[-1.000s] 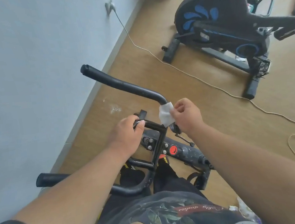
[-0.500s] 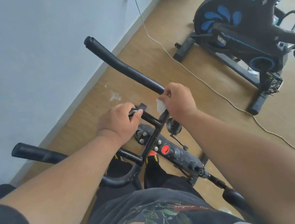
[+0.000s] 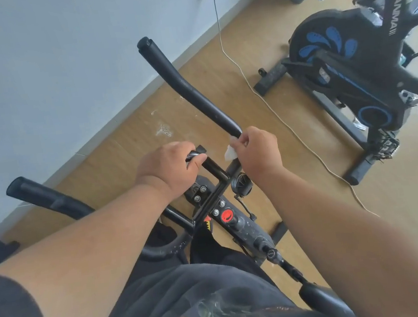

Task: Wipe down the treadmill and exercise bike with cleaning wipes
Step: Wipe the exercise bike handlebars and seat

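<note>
- We see the left hand (image 3: pixel 170 167) curled over the short black crossbar (image 3: pixel 213 169) at the middle of the near exercise bike's handlebars (image 3: pixel 188 87).
- The right hand (image 3: pixel 257 152) pinches a crumpled white cleaning wipe (image 3: pixel 229 153) against the base of the long handlebar arm, which runs off toward 11 o'clock.
- Just below the crossbar, at 6 o'clock from the hands, sits a red round knob (image 3: pixel 227 216) on the bike's frame; its marking is too small for us to read.
- At 2 o'clock stands a second exercise bike (image 3: pixel 343 57), black with blue petal shapes, well apart from the hands; its frame reads "HANMA III".
- A pale cord (image 3: pixel 270 106) trails from the wall across the wooden floor (image 3: pixel 295 163) between the two bikes.
</note>
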